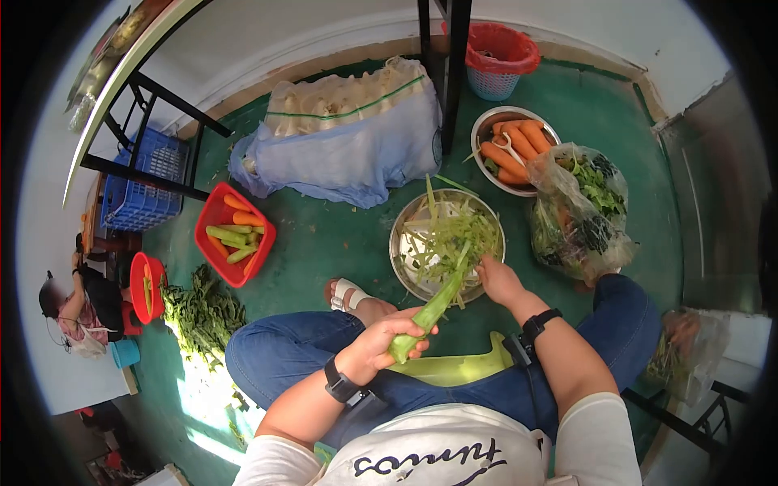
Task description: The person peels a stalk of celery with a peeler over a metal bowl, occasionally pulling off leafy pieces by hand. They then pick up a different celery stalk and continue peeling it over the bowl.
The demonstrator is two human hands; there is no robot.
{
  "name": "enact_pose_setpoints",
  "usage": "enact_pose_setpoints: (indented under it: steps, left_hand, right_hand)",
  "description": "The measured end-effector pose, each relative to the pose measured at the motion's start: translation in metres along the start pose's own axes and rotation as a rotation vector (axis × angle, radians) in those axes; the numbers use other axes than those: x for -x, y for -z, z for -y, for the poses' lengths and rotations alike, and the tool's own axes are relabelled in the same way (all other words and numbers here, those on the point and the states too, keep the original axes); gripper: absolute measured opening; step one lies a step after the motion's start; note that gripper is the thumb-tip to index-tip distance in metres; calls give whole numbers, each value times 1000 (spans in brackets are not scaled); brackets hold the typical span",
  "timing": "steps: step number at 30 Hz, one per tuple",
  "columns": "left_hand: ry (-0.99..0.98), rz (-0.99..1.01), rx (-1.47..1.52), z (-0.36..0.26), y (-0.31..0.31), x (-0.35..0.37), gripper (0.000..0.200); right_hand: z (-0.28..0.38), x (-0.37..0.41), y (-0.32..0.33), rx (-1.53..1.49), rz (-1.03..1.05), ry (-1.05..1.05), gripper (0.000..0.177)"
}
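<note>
My left hand [387, 340] is wrapped round the thick lower end of a pale green celtuce stem [438, 307], which slants up and away over the near rim of a steel bowl [407, 273]. Green peelings [458, 235] lie heaped in the bowl, some long strips reaching past its rim. At the bowl's right edge my right hand [499, 282] is closed, close to the stem's far part and the peelings. What its fingers hold is hidden. A smooth yellow-green object [454, 370] lies across my lap below the stem.
Carrots and a white peeler [509, 147] fill another steel bowl [484, 130], beside a bag of greens [579, 211]. A red basket [235, 279] holds carrots and stems; leaves [203, 312] lie nearby. A sack [344, 150] is ahead. Another person [81, 312] sits far left.
</note>
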State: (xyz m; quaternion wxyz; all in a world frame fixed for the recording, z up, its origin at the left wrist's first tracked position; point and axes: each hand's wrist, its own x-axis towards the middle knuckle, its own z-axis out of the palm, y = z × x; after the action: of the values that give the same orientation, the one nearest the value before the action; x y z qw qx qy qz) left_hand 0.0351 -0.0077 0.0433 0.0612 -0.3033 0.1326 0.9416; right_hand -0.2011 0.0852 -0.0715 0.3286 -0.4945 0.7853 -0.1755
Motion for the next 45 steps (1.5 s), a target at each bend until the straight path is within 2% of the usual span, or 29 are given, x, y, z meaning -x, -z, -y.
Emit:
enact_pose_setpoints:
  steps: [3, 6, 10, 13, 16, 18, 19, 21, 25, 27, 32, 36, 38, 39, 40, 41, 43, 44, 45]
  left_hand:
    - [48, 20, 54, 1, 6, 1, 35]
    - [77, -9, 111, -1, 10, 0, 32]
    - [90, -36, 111, 0, 14, -1, 31]
    - [121, -28, 73, -1, 20, -5, 29]
    - [100, -96, 92, -2, 29, -13, 37]
    - [17, -101, 77, -6, 22, -12, 47]
    - [17, -104, 79, -6, 20, -10, 47]
    - [34, -44, 110, -7, 18, -10, 56]
    - [40, 3, 156, -2, 14, -3, 56]
    - [43, 2, 149, -1, 13, -1, 56]
    - [79, 60, 167, -5, 3, 8, 57]
    - [105, 28, 164, -8, 3, 9, 57]
    - [97, 60, 102, -10, 7, 8, 52]
    - [90, 56, 107, -11, 7, 8, 52]
    - [81, -1, -20, -11, 8, 6, 51]
    - [73, -58, -143, -11, 8, 4, 50]
    - [46, -136, -185, -5, 7, -4, 54]
    - [24, -206, -242, -3, 10, -7, 59]
    - [16, -137, -272, -1, 17, -12, 61]
  right_hand:
    - [-16, -4, -8, -25, -46, -18, 20]
    - [-22, -6, -12, 9, 22, -116, 22]
    - [-41, -9, -19, 7, 13, -175, 25]
    - [-31, -5, -13, -70, -10, -208, 26]
    - [8, 8, -4, -122, -31, -111, 24]
    - [31, 21, -5, -147, 61, 101, 22]
    - [36, 25, -11, -149, 65, 102, 22]
    - [39, 27, -20, -181, 85, 119, 21]
    - [21, 20, -29, -136, -26, 220, 21]
    - [17, 15, -22, -117, 73, 84, 22]
    - [-20, 1, -31, -130, 46, -49, 23]
    - [-61, -13, -46, -148, 43, -170, 26]
    - [-67, -15, -51, -89, 6, -121, 28]
    - [-62, -17, -47, -222, 172, -327, 28]
    - [-57, -19, -44, -351, 343, -535, 29]
    - [-54, -19, -44, -346, 356, -531, 29]
    - [-49, -19, -44, -848, 275, -603, 36]
    - [-41, -18, -38, -839, 289, -601, 36]
    - [-25, -16, -28, -1023, 276, -633, 36]
